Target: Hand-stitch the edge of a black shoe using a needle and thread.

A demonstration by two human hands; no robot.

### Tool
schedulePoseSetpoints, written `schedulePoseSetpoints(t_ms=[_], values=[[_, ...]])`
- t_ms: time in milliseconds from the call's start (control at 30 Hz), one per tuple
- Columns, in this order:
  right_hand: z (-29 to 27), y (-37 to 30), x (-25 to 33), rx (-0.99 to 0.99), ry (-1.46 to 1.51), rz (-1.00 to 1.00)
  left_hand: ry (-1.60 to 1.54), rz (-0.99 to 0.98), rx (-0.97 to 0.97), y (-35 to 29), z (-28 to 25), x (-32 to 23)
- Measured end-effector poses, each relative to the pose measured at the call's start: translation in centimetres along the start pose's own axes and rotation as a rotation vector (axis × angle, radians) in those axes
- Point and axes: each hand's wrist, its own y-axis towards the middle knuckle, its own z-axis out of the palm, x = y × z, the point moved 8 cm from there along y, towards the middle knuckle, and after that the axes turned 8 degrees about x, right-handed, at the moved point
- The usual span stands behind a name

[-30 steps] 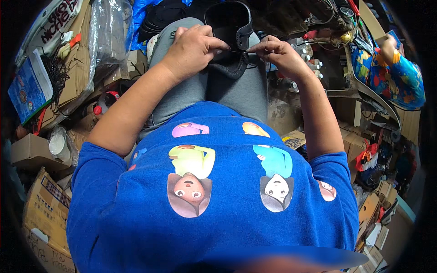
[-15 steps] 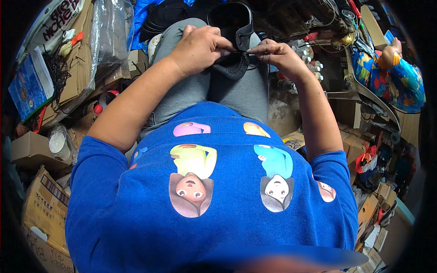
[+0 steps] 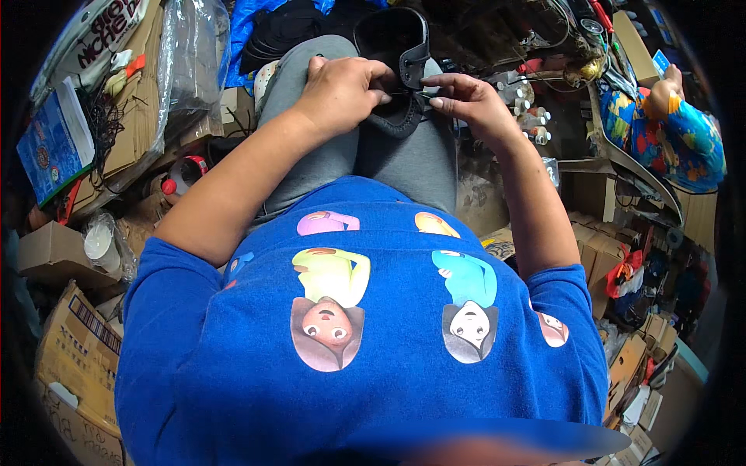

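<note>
Hands meet over a dark grey shoe [image 3: 400, 78] that lies on the person's lap, resting across the grey trousers [image 3: 365, 151] with its open mouth pointing away from the body. The left hand [image 3: 342, 92] is curled over the near part of the shoe, fingers bent and pressing it down, thumb and forefinger closed at its right edge where a thin thread [image 3: 412, 93] seems to run. The right hand [image 3: 470, 105] sits just beside the shoe, its thumb and forefinger pinched together on what looks like a small needle or the thread's end; it is too fine to tell which. The two hands are close, nearly touching at the fingertips. Below them the person's blue shirt [image 3: 365, 373], printed with cartoon figures, fills the lower part of the view. To the person's left stand cardboard boxes [image 3: 74, 365], a clear plastic bag [image 3: 186, 62] over more cardboard, a blue printed packet [image 3: 50, 147] and a red-and-white roll of tape [image 3: 183, 175]. Beyond the knees lies a heap of black shoe parts [image 3: 291, 27] on blue sheeting. To the right, small white bottles [image 3: 524, 113] stand near the right wrist, and farther off another person in a bright patterned garment [image 3: 676, 132] sits well apart from the work.
</note>
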Motion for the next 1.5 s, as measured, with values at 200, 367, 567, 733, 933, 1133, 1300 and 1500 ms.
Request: schedulePoseSetpoints(t_ms=[200, 367, 567, 733, 933, 1133, 1300, 1500], values=[[0.2, 0.3, -0.4, -0.028, 0.061, 0.033, -0.019, -0.079, 0.043, 1.5, 1.8, 0.2], [0.6, 0.1, 0.9, -0.068, -0.070, -0.048, 0.009, 0.113, -0.090, 1.0, -0.2, -0.4], [0.6, 0.5, 0.8, -0.088, -0.121, 0.020, -0.028, 0.105, 0.020, 2.7, 0.4, -0.7], [0.3, 1.3, 1.5, -0.066, -0.196, -0.027, 0.093, 0.081, 0.171, 3.2, 0.6, -0.7], [-1.9, 0.2, -0.2, -0.020, -0.027, 0.034, 0.318, 0.272, 0.047, 0.3, -0.9, -1.8], [-0.7, -1.7, -0.5, -0.132, -0.253, -0.101, 0.152, 0.116, 0.116, 0.5, 0.1, -1.6], [-2.0, -5.0, -1.2, -0.191, -0.133, -0.076, 0.194, 0.133, 0.145, 1.1, 0.9, -2.1], [-5.4, -1.4, 5.8, -0.487, -0.939, -0.303, 0.247, 0.234, 0.124, 0.7, 1.6, -2.7]])
